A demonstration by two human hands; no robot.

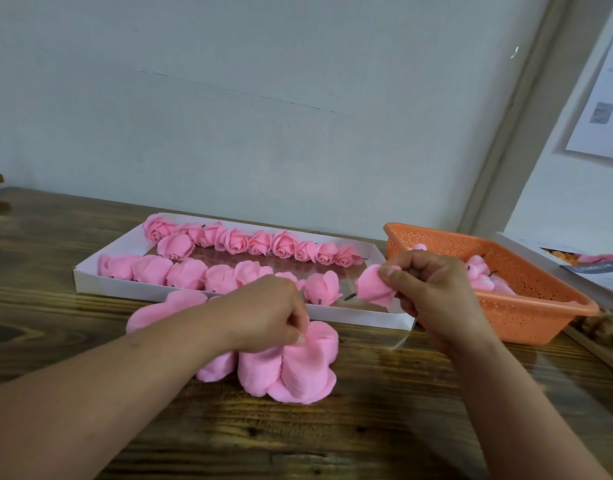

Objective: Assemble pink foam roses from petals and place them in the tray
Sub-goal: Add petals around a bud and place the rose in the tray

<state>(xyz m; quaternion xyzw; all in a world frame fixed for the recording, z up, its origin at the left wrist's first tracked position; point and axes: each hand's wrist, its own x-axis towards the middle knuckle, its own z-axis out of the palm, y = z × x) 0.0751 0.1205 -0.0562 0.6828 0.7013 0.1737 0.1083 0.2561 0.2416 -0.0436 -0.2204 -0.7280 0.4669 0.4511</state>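
Observation:
A stack of pink foam petals lies on the wooden table in front of me. My left hand pinches the top edge of this stack. My right hand grips a partly built pink rose with a short dark stem, holding it over the right end of the white tray. The tray holds two rows of several finished pink roses. More pink petals lie behind my left forearm.
An orange perforated basket with pink rose buds stands right of the tray. A white box edge with other items sits at the far right. A pale wall rises just behind the table.

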